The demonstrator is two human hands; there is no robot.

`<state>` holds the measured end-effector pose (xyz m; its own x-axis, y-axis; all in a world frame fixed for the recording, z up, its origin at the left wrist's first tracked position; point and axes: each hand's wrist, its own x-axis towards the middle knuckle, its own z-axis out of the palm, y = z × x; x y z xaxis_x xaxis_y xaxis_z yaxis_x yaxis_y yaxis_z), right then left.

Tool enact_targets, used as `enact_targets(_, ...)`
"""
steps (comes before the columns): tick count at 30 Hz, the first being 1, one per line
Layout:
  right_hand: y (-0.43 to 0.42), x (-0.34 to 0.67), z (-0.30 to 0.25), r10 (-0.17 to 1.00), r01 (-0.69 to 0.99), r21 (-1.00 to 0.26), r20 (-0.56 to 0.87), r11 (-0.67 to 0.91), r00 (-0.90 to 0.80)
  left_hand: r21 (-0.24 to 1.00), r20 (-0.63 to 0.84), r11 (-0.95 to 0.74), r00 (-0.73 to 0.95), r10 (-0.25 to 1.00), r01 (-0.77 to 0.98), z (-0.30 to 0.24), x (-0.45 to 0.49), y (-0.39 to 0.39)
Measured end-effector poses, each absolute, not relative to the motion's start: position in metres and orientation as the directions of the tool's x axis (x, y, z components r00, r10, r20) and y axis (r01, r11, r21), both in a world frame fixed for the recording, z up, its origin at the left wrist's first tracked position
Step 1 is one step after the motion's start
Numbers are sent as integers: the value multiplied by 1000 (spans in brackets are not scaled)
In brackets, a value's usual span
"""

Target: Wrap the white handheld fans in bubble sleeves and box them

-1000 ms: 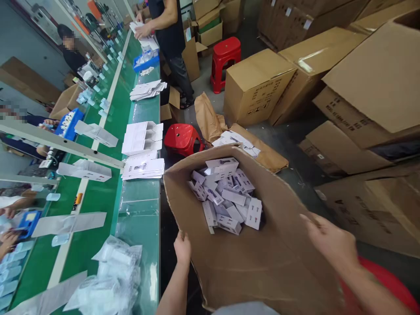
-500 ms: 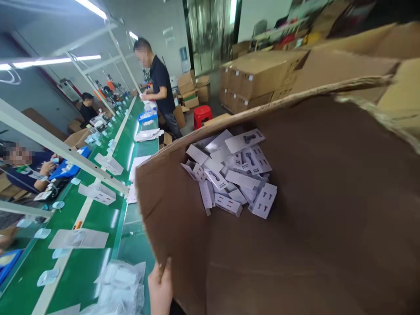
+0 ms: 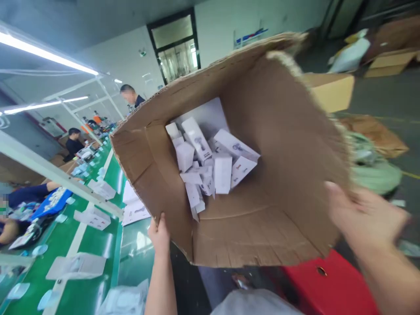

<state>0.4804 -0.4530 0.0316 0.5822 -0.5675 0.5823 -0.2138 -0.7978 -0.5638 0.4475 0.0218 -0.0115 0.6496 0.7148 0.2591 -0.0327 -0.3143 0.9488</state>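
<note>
A large open cardboard box (image 3: pixel 275 227) is held up in front of me, tilted so that I look into it. My left hand (image 3: pixel 160 234) grips its left edge, thumb on the inside. On the right side, my right hand (image 3: pixel 367 214) grips the other edge, its thumb inside and its fingers hidden behind the wall. Inside, several small white printed boxes (image 3: pixel 223 174) lie in a loose heap towards the far left corner. A larger white sheet or panel (image 3: pixel 210 116) leans behind them.
Left of me runs a green conveyor (image 3: pixel 95 245) carrying white cartons (image 3: pixel 93 217) and clear plastic pieces. Bagged items (image 3: pixel 126 299) lie at its near end. A red stool (image 3: pixel 331 284) stands below the box. Co-workers (image 3: pixel 75 142) are along the line. A white frame post (image 3: pixel 59 170) slants across.
The box has been lifted and tilted, and its white boxes have shifted and spread. My right hand has come into view on its right edge. My view has swung to the right.
</note>
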Motion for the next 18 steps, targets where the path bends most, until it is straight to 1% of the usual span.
enact_targets(2,-439,475,23,-581,-187,-577,634,-795,510,943,258,-332,672,694,-20,-18,462,29)
enact_targets(4,-422,470,11,-556,-89,-595,672,-799,489,933,216,-351,666,714,73,-31,471,44)
enact_targets(6,-407,469,-5,-529,11,-626,668,-780,523,919,190,-369,664,723,139,-45,477,62)
enact_targets(8,-400,471,-24,-536,46,-679,618,-733,576,907,185,-390,682,708,158,-56,483,71)
enact_targets(10,-403,478,-47,-577,-1,-735,531,-678,620,905,184,-401,717,672,144,-64,488,64)
enact_targets(12,-414,488,-73,-632,-105,-771,427,-628,647,905,167,-404,761,627,134,-70,496,46)
enact_targets(15,-437,515,-114,-678,-282,-771,249,-571,691,892,123,-423,816,564,157,-83,523,18)
enact_targets(18,-454,545,-156,-674,-411,-743,72,-528,735,866,82,-450,827,557,217,-107,555,8)
